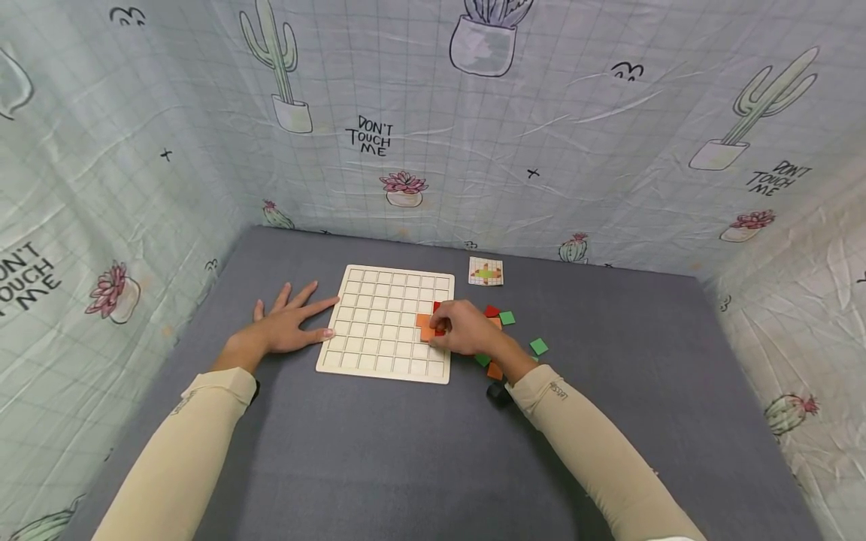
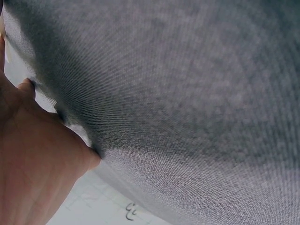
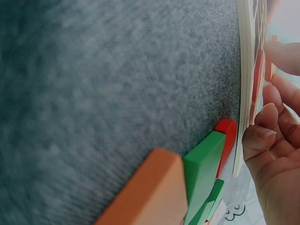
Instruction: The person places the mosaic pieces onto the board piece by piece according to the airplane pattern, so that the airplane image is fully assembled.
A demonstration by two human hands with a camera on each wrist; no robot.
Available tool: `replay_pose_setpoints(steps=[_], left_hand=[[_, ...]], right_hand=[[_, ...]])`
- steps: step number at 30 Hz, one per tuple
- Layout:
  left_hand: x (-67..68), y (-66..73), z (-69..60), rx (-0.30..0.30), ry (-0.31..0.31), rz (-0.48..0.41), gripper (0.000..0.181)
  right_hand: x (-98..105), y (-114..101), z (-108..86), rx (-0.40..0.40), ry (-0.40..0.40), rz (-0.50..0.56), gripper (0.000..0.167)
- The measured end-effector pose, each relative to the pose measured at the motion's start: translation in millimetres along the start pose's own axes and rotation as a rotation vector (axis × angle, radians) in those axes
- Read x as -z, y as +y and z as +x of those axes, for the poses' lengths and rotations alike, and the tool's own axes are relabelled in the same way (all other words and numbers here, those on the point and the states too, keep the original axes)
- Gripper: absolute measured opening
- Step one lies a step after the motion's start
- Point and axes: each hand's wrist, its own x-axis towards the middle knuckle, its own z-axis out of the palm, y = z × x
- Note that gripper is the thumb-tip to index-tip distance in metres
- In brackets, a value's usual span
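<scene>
A pale gridded board (image 1: 379,323) lies on the grey table. My left hand (image 1: 287,328) rests flat beside it with fingers spread, thumb and index finger at the board's left edge; the left wrist view shows part of this hand (image 2: 37,154). Over the board's right side, my right hand (image 1: 467,328) has its fingers curled and pinches an orange square tile (image 3: 270,63). Two orange tiles (image 1: 424,321) show beside its fingertips in the head view. Red tiles (image 1: 437,306) on the board are partly hidden by that hand.
Right of the board lie loose green tiles (image 1: 538,346), orange tiles (image 1: 495,371) and a red piece (image 1: 492,310), some under the right forearm. A small pattern card (image 1: 485,271) sits behind them. Printed cloth (image 1: 433,113) hangs around the table.
</scene>
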Motion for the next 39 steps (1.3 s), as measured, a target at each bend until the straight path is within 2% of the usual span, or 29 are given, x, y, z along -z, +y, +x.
replay_pose_setpoints(steps=[8, 16, 31, 39], left_hand=[[0.2, 0.6, 0.8, 0.002, -0.007, 0.03, 0.081], [0.1, 1.1, -0.5, -0.011, 0.002, 0.021, 0.081], [2.8, 2.2, 1.6, 0.0, -0.012, 0.046, 0.084], [8.0, 10.4, -1.1, 0.008, -0.028, 0.067, 0.083]], right_hand=[[-1, -3, -0.1, -0.011, 0.007, -0.001, 0.015], [-2, -5, 0.5, -0.024, -0.002, 0.025, 0.019], [-3, -8, 2.2, -0.018, 0.01, 0.014, 0.018], [-5, -7, 3.2, -0.02, 0.015, 0.006, 0.018]])
